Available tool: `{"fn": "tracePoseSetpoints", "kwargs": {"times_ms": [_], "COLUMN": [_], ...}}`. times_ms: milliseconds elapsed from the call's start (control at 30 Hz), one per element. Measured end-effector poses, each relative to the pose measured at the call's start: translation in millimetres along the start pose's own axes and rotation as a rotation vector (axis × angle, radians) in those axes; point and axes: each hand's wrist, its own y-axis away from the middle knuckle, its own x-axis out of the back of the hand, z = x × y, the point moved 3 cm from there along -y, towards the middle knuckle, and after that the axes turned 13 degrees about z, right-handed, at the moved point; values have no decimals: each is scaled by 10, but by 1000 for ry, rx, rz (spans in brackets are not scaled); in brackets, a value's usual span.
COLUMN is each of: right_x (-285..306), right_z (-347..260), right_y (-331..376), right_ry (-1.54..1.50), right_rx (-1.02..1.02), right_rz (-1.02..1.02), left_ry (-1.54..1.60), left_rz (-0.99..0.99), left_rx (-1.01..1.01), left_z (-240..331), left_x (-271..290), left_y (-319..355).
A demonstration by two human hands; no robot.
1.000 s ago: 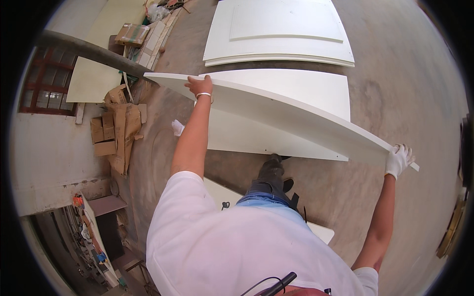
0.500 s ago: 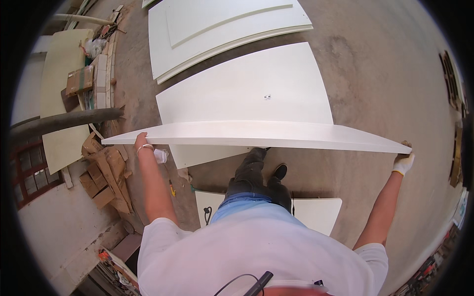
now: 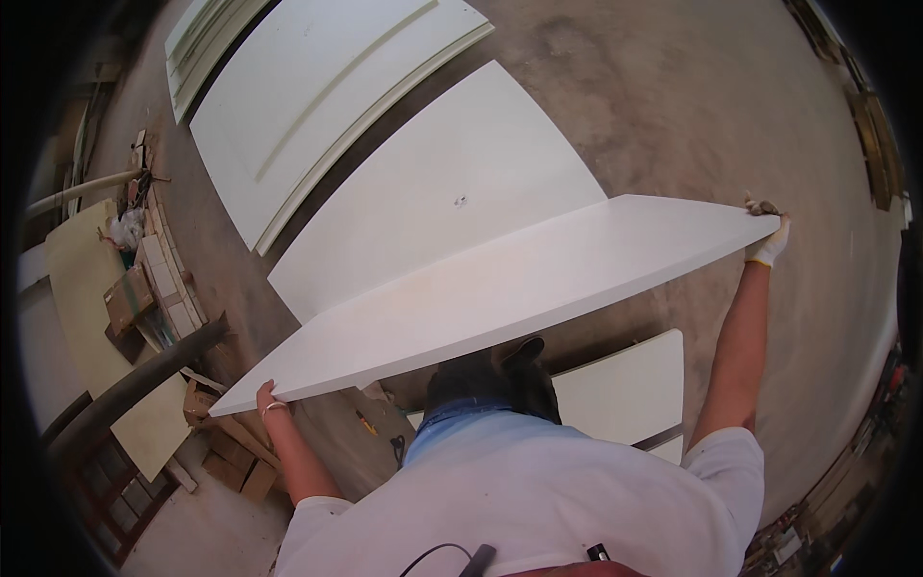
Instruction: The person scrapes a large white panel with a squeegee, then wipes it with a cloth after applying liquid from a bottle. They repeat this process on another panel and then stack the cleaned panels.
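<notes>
A long white panel (image 3: 510, 279) stretches across in front of me, tilted, its near edge toward my body and its broad face showing. My left hand (image 3: 268, 395), bare and with a bracelet at the wrist, is closed on the near edge close to the left end. My right hand (image 3: 767, 238), in a white glove with a yellow cuff, grips the right end corner. Just beyond lies another white panel (image 3: 452, 183) with a small dark mark; the held panel covers its near part. Whether the two touch cannot be made out.
Farther off lies a stack of white panels (image 3: 336, 106), with more panels (image 3: 207, 43) at the far left. A white panel (image 3: 630, 385) is low beside my legs. At left are a dark pole (image 3: 144, 385), cardboard boxes (image 3: 240, 462) and a pale board (image 3: 72, 279).
The held panel has gone from nearly level to slanted, its right end farther away and left end nearer. More of its broad face shows. My view of the floor has turned too.
</notes>
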Motion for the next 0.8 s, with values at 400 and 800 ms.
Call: {"fn": "tracePoseSetpoints", "kwargs": {"times_ms": [400, 800], "right_x": [868, 2963], "right_z": [-39, -1273], "right_y": [960, 3379], "right_ry": [-104, -93], "right_rx": [234, 416], "right_rz": [172, 500], "left_ry": [-13, -216], "left_rz": [-116, -252], "left_rx": [-159, -418], "left_z": [-316, -63], "left_x": [259, -186], "left_y": [106, 1025]}}
